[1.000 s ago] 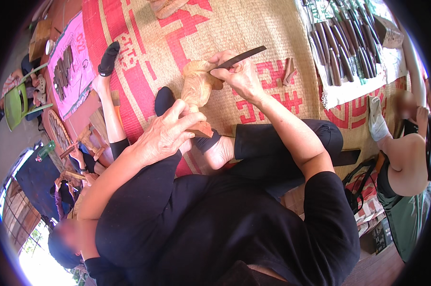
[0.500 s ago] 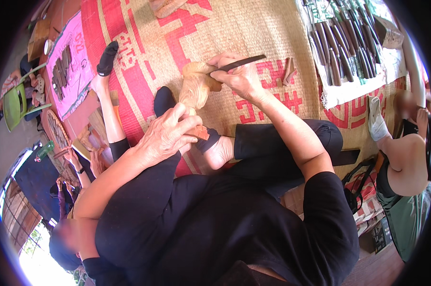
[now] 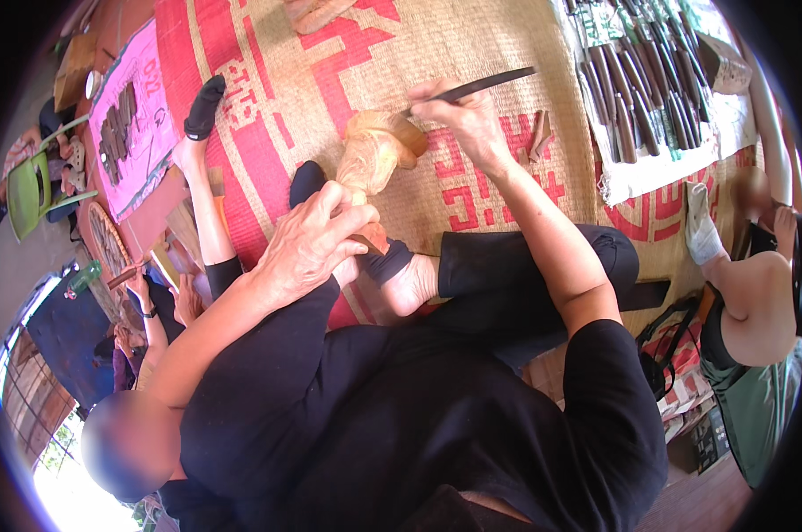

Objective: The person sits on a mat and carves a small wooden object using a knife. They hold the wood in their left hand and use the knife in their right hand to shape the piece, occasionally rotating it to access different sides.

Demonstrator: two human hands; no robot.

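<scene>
"What's the left hand [image 3: 303, 241] up to?"

"It's clamped around the lower part of a pale carved wooden piece [image 3: 368, 166], close by the reddish-brown blocky base [image 3: 372, 236]."

"And where's that piece?"

"In front of the person, between the two hands, over a yellow-and-red woven mat [image 3: 507, 35]. It's tilted, its far end leaning toward the right hand [image 3: 472, 129]. Whether anything beneath bears it, I can't tell."

"How does the right hand stand?"

"Fingers together, pinched on a slim, dark, straight tool [image 3: 498, 82] that slants up to the right. Its lower tip is at the carving's far end; I can't make out whether they touch."

"Anything lying about?"

"A small brown wood scrap [image 3: 540, 136] on the mat, right of the tool. Farther right, rows of dark-handled tools [image 3: 636, 97] on a white fringed cloth [image 3: 729, 124]. Well off to the left, a pink sheet [image 3: 159, 120] carries more dark pieces [image 3: 117, 133], near a green chair [image 3: 29, 191]."
</scene>
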